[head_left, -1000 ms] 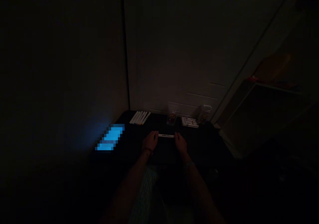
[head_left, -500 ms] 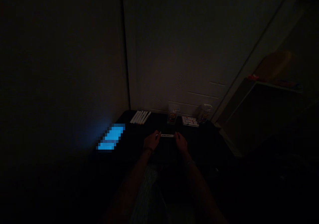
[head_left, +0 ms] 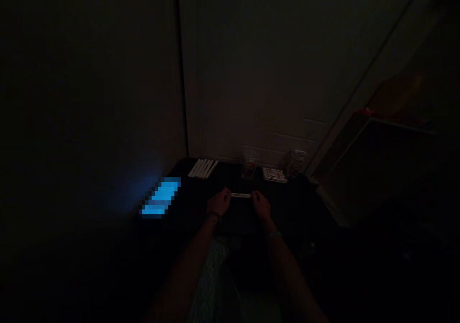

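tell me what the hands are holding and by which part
A white marker, held level by its two ends: the left hand pinches its left end and the right hand its right end.

White pen (head_left: 240,195) with dark print on a black bench (head_left: 305,203); behind it white pens (head_left: 203,168); left, glowing blue screen (head_left: 160,197).

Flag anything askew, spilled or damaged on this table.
Nothing stands out, though the room is very dark. The left hand and right hand hold a white pen level; the spare pens lie in a neat row.
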A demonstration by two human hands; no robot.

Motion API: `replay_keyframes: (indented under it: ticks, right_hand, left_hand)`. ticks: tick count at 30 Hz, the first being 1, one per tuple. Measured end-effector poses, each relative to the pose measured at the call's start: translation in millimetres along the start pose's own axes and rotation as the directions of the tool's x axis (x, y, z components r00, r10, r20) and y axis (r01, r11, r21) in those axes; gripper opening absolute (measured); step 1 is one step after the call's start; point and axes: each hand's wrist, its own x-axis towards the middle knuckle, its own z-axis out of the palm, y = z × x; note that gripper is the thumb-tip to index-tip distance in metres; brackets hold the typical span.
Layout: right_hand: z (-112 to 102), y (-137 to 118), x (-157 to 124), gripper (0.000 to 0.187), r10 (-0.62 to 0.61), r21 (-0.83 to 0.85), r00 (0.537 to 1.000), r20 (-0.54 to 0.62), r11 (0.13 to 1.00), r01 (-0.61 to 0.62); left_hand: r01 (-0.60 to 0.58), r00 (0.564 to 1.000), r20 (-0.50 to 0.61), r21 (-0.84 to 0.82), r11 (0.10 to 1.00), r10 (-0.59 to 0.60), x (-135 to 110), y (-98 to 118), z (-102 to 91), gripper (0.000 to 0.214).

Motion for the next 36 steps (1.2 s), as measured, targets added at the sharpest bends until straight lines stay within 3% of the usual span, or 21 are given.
replay_keyframes:
  ticks: [21, 36]
  right_hand:
    - [3.6, 1.6, 1.5, 0.045, -0.011, -0.031, 1.000, -0.010, 0.999, 0.011]
    - [2.0, -2.4, 0.1, 0.043, 0.010, -0.052, 1.000, 0.013, 0.999, -0.010]
  left_hand:
    - [-0.045, 0.998, -0.045, 0.016, 0.999, 0.045, -1.7, -0.6, 1.9, 0.046]
    - [-0.008, 1.000, -0.003, 0.034, 0.999, 0.009, -3.0, 2.2, -2.3, 0.044]
